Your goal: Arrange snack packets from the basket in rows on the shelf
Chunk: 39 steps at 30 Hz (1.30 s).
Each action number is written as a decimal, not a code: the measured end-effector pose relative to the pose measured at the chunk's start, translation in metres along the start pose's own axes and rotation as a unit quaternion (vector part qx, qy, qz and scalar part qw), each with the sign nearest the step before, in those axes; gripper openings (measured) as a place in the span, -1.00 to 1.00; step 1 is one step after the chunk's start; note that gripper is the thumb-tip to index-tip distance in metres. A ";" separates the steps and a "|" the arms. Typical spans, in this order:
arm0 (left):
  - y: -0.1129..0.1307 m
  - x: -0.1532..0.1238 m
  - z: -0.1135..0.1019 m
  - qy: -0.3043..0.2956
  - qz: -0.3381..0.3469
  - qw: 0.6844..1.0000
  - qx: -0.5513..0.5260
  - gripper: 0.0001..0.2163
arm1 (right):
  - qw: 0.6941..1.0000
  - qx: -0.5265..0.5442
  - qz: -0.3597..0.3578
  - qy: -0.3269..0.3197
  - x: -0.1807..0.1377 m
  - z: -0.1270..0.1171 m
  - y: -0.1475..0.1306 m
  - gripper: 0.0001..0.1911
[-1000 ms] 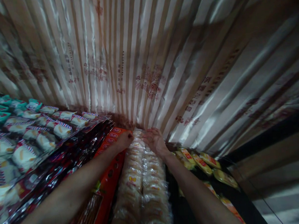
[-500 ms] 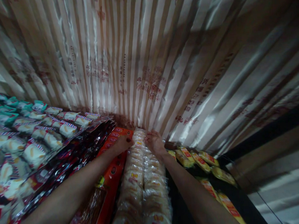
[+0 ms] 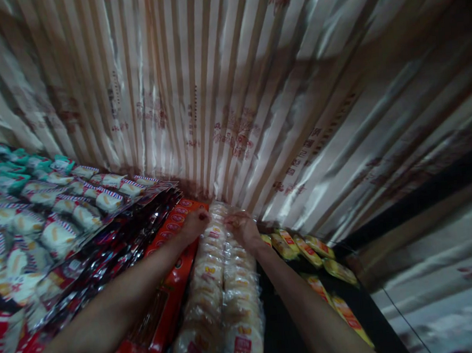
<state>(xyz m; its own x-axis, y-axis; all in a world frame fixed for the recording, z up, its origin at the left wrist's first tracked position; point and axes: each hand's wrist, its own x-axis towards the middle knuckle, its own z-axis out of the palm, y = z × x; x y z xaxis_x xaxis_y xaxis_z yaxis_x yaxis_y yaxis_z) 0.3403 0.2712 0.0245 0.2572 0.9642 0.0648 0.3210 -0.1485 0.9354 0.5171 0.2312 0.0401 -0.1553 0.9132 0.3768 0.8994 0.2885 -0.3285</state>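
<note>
Two long rows of round, pale cakes in clear wrappers run away from me: a left row (image 3: 205, 290) and a right row (image 3: 240, 298), side by side. My left hand (image 3: 197, 225) is at the far left side of the left row, its fingers curled closed beside the wrappers. Over the far end of the right row, my right hand (image 3: 243, 228) bends its fingers inward onto the wrapped cakes. Both hands look closed; what sits between the fingertips is too small and blurred to make out. Under my left forearm lie orange-red packs (image 3: 178, 214) of brown sticks.
A wall of striped, printed plastic film (image 3: 223, 92) rises right behind the rows. Left lie dark shiny packets (image 3: 132, 241), white-wrapped pastries (image 3: 59, 232) and green packets (image 3: 9, 169). Yellow packets (image 3: 306, 251) rest on a black surface (image 3: 285, 322) at right, near a dark bar (image 3: 413, 203).
My right hand has shifted slightly left and inward, over the cakes. My left hand stays at the left row's far end. The view has moved a little.
</note>
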 end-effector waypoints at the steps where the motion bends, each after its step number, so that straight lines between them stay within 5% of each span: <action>1: 0.000 -0.001 -0.001 0.009 -0.003 1.000 0.010 -0.91 | 1.000 -0.006 0.005 -0.005 0.000 -0.002 -0.002 -0.86; 6: -0.001 -0.007 -0.014 0.026 -0.020 0.996 0.082 -0.92 | 0.999 -0.031 0.030 -0.013 0.000 -0.008 -0.012 -0.83; 24: 0.008 -0.021 -0.029 -0.182 -0.002 0.982 0.055 -0.92 | 0.999 -0.008 0.039 0.015 -0.002 0.007 -0.002 -0.83; 34: 0.004 -0.020 -0.016 -0.112 0.020 0.991 0.068 -0.88 | 0.997 0.032 0.021 0.069 -0.021 0.000 -0.019 -0.81; 39: 0.009 -0.021 -0.018 -0.067 0.043 0.995 0.066 -0.85 | 1.000 0.026 0.002 0.013 -0.031 -0.011 -0.034 -0.84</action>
<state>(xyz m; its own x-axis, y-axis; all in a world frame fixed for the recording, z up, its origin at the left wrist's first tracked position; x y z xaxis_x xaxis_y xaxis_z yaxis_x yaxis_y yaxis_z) 0.3216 0.2538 0.0375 0.4046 0.9103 0.0872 0.4071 -0.2647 0.8742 0.4960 0.1900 0.0492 -0.1411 0.9066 0.3976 0.8777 0.3003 -0.3734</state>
